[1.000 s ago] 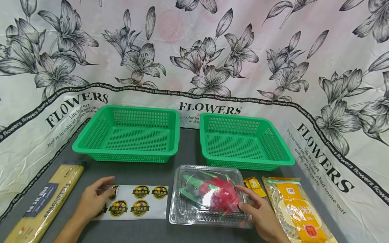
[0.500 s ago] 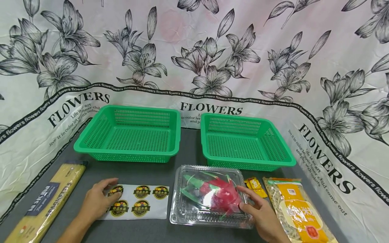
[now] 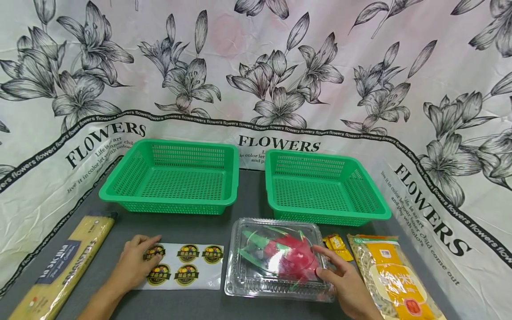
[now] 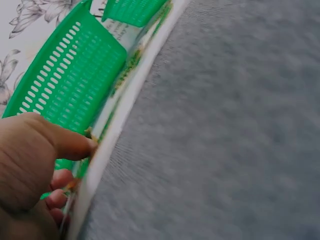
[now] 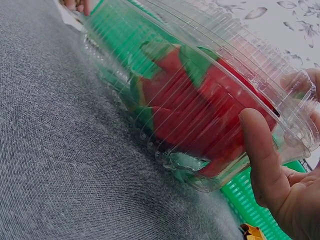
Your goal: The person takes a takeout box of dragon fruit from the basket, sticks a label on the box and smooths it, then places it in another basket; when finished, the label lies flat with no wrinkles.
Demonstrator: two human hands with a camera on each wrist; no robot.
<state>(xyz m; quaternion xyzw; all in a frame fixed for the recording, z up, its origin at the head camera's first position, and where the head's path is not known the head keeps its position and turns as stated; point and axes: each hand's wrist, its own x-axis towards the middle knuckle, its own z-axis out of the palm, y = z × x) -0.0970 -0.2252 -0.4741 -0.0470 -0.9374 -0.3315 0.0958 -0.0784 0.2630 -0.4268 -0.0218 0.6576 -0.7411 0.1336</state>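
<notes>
In the head view my left hand [image 3: 138, 262] is over the left end of a white sticker sheet [image 3: 204, 280]. Its thumb and fingers pinch a round black-and-gold sticker [image 3: 154, 251] at the upper left; the hand hides the sheet's left edge. Several like stickers lie to the right. My right hand [image 3: 346, 278] grips the right side of a clear plastic clamshell box [image 3: 240, 284]. In the right wrist view the thumb presses the box wall, the fingers behind it. Inside lies a red dragon fruit [image 5: 195, 110] with green tips; the lid looks closed.
Two green plastic baskets [image 3: 172, 200] [image 3: 328, 215] stand behind, with nothing seen inside. A spaghetti pack [image 3: 68, 262] lies at the left. A small yellow packet [image 3: 338, 246] and a larger bag [image 3: 400, 278] lie right of the box. A flower-printed cloth [image 3: 276, 89] hangs behind.
My left hand has moved right along the sticker sheet, and more of the sticker at its fingers shows. The right hand and the box stay in place.
</notes>
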